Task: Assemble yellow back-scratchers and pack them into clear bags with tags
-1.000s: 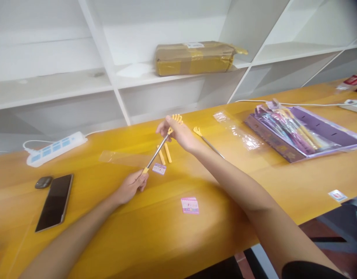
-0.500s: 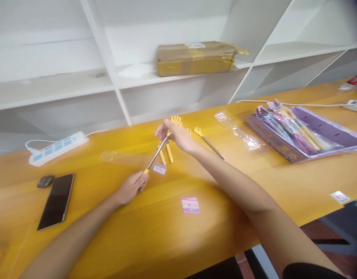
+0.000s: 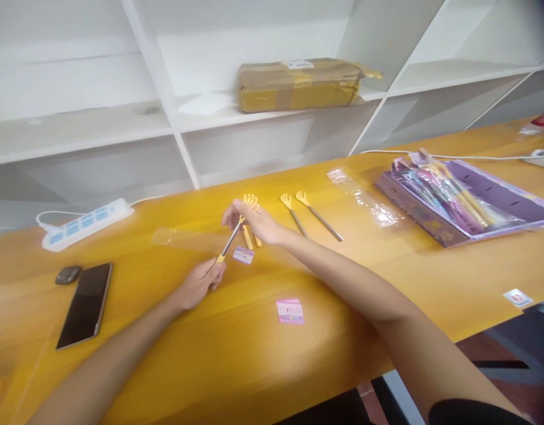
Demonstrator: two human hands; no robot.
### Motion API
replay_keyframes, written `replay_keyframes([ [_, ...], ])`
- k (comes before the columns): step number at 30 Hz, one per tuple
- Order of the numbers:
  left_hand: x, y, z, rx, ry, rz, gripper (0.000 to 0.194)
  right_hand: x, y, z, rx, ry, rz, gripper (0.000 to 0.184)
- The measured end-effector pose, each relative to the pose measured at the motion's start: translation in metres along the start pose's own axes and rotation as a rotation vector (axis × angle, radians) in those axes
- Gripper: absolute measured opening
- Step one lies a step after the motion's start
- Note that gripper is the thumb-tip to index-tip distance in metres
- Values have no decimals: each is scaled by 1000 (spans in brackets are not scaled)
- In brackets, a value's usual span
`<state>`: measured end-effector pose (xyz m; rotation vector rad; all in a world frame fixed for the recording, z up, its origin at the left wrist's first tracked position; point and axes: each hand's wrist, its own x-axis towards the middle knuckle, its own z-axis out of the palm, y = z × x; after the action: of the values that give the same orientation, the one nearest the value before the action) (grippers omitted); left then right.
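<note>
A telescopic back scratcher (image 3: pixel 231 238) with a metal rod and a yellow claw head is held slantwise between both hands. My left hand (image 3: pixel 202 282) is closed around its yellow handle, which is mostly hidden in the fist. Up at the claw end, my right hand (image 3: pixel 253 221) grips just below the yellow fingers. Behind and below that hand lie two yellow handle tubes (image 3: pixel 247 237), partly covered. Two claw heads on metal rods, a nearer one (image 3: pixel 293 213) and a farther one (image 3: pixel 319 216), rest to the right. A small purple card (image 3: pixel 244 255) lies under the rod.
Pink cards (image 3: pixel 290 311) lie near the front. To the right are a clear wrapper (image 3: pixel 364 198) and a purple box (image 3: pixel 424 215) of packaged scratchers. A phone (image 3: pixel 84 307), a black case (image 3: pixel 68 275) and a power strip (image 3: pixel 88 224) are left. A taped carton (image 3: pixel 298 85) sits on the shelf.
My right hand has moved left and down toward my left hand, and the visible rod between them is shorter. The left hand stays nearly in place. More of the loose claw heads shows.
</note>
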<state>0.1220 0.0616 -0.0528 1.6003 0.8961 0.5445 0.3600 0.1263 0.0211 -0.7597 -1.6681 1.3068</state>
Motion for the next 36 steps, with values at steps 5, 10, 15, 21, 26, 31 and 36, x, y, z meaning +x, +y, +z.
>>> replay_keyframes([
  [5, 0, 0, 0, -4, -2, 2, 46, -1, 7, 8, -14, -15, -5, 70],
  [10, 0, 1, 1, -16, 2, 8, 46, -3, 15, 17, 18, -55, -24, 72],
  [15, 0, 0, 1, -20, 0, 7, 47, -6, 27, 28, 63, -101, -10, 72],
  [21, -2, -3, 0, 2, -24, 4, 46, -12, 26, 34, 99, -126, 26, 70],
  [26, -2, 0, 0, 48, -30, 12, 50, -15, 28, 36, 106, -147, 32, 72],
  [31, -2, 4, 1, 78, -34, 6, 53, -18, 32, 36, 100, -162, 28, 71],
  [36, -3, 2, 0, 85, -43, 25, 53, -20, 32, 35, 87, -173, -26, 69],
])
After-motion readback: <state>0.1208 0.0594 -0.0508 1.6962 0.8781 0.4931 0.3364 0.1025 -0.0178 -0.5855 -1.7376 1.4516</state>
